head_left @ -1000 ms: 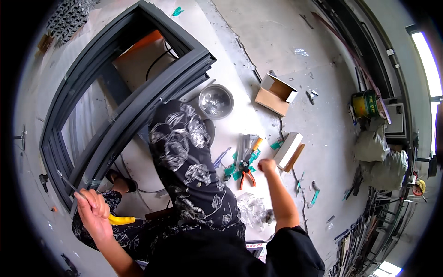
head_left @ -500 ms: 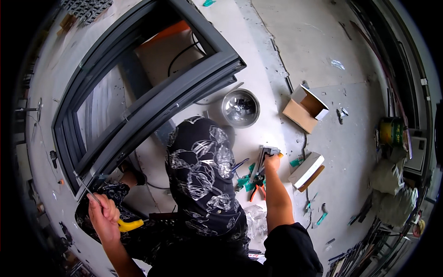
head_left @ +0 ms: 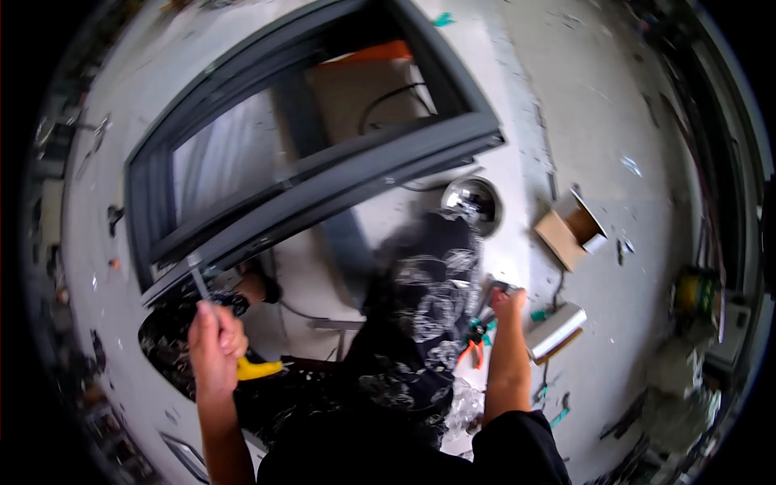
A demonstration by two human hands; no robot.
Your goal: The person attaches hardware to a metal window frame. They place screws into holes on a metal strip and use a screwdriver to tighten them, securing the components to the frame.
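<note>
My left hand [head_left: 217,349] is closed round a tool with a yellow handle [head_left: 259,370]. A thin metal shaft [head_left: 200,281] reaches up from that fist to the near left corner of a dark grey window frame [head_left: 323,198]. Over on the right, my right hand [head_left: 509,299] is closed on a grey metal hand tool [head_left: 498,288] low over the floor; blur hides its exact kind. Just below lie pliers with orange handles [head_left: 472,353], among green scraps. My patterned trouser leg [head_left: 428,307] stands between the two hands.
A round metal bowl [head_left: 495,226] with small parts sits beyond my knee. To the right are an open cardboard box [head_left: 562,241] and a long white box [head_left: 558,331]. Clear plastic wrap [head_left: 464,406] lies near my right forearm. Long profiles and bundles line the right side.
The view has shifted, so the frame and floor items sit differently in it. Both hands keep their grips. The left-hand shaft now points more steeply upward, still at the frame's corner.
</note>
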